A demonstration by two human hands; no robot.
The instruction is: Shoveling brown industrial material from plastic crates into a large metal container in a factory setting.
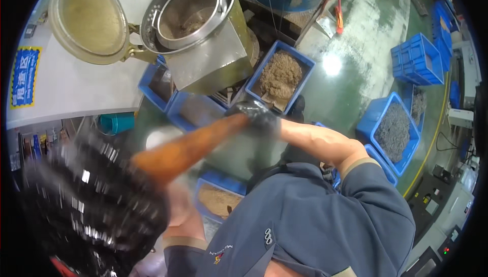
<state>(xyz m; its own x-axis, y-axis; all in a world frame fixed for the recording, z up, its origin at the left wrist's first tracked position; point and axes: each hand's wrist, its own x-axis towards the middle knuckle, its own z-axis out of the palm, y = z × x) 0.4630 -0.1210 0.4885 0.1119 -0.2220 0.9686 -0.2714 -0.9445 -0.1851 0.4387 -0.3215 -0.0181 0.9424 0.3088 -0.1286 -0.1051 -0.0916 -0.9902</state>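
We stand on a glossy green floor [351, 81] among blue bins [394, 134]. Our gloved right hand [259, 117] grips the orange handle [188, 150] of a blurred black brush [86, 201] at lower left; our left hand's grip we cannot tell.

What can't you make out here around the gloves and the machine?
- Left glove: motion-blurred in the head view; its grip is unreadable.
- Left forearm: mostly hidden behind that glove's orange cuff.
- Right glove: blurred, fingers indistinct.
- Drum: contents dim, too small to tell.
- Crates under the machine: partly hidden by its steel chute.
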